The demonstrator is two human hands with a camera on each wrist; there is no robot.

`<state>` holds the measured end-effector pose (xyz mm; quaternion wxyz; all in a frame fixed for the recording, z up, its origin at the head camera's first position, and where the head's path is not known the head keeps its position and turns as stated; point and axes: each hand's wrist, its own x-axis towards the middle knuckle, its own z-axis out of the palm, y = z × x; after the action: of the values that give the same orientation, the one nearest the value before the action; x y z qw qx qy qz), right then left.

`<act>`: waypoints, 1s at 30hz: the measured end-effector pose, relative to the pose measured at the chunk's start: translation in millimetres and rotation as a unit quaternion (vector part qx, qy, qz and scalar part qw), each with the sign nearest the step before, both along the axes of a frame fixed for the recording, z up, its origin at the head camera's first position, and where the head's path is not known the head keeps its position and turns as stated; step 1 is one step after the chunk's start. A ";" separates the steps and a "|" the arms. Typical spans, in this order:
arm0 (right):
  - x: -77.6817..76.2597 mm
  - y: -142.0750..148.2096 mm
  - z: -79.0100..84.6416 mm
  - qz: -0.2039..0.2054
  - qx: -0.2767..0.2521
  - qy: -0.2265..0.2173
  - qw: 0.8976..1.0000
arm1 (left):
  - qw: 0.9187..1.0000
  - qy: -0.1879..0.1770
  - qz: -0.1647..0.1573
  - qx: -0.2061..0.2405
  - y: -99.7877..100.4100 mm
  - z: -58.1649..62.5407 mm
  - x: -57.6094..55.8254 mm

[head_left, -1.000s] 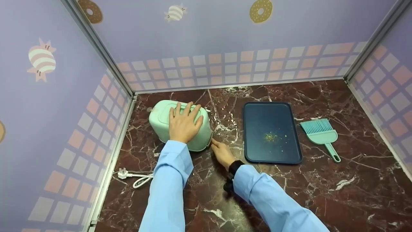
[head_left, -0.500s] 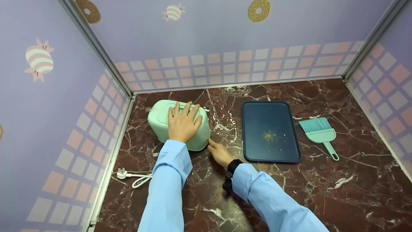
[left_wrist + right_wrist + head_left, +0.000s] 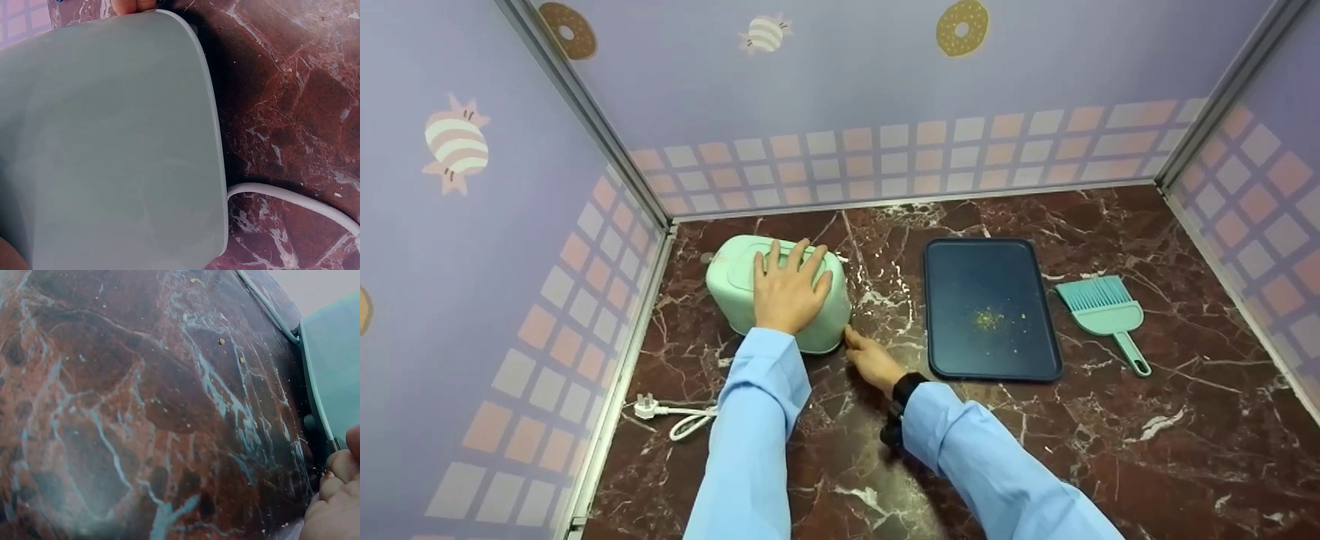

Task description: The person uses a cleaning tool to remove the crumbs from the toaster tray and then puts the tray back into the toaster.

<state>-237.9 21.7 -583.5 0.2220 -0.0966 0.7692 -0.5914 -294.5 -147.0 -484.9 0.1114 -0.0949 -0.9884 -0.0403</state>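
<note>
A mint-green toaster (image 3: 735, 292) stands on the marbled surface at left. Spread across its top is my left hand (image 3: 787, 296), fingers nearly straight, covering part of the oval recess. My right hand (image 3: 876, 360) touches the toaster's lower right corner with its fingertips; the right wrist view shows these fingers (image 3: 340, 481) against the edge of the green body (image 3: 332, 371). In the left wrist view the toaster's smooth side (image 3: 124, 140) fills most of the picture, with fingertips (image 3: 132, 5) at its far corner. The underside is hidden.
A dark blue tray (image 3: 960, 285) with a small heap of crumbs (image 3: 988, 319) lies right of the toaster. Beyond it is a mint brush (image 3: 1114, 319). A white plug and cord (image 3: 649, 407) lie at left. Patterned walls enclose the left, back and right.
A dark toothed edge at the toaster's right end, seen one second ago, is out of sight now. My right fingertips have shifted slightly left. My left hand stays on top.
</note>
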 end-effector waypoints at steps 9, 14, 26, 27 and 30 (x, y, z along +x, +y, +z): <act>-1.6 4.5 2.0 -0.011 0.028 0.019 0.999 | 1.000 0.004 -0.004 0.004 2.4 1.4 -1.9; -3.5 9.5 6.9 -0.033 0.013 0.025 0.999 | 1.000 0.002 -0.007 0.005 3.5 2.6 -4.5; -19.0 65.0 35.6 -0.072 0.104 0.125 0.984 | 0.999 -0.027 -0.010 0.015 1.0 8.0 -6.8; -20.5 72.0 38.3 -0.072 0.112 0.134 0.982 | 0.999 -0.033 -0.010 0.018 0.4 8.7 -6.7; -25.5 95.3 45.8 -0.068 0.137 0.165 0.974 | 0.998 -0.055 -0.008 0.028 -1.0 12.6 -6.5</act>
<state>-263.3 117.0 -537.7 0.0629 -0.1092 0.8738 -0.4697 -301.0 -147.9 -472.4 0.0596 -0.0973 -0.9907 -0.0738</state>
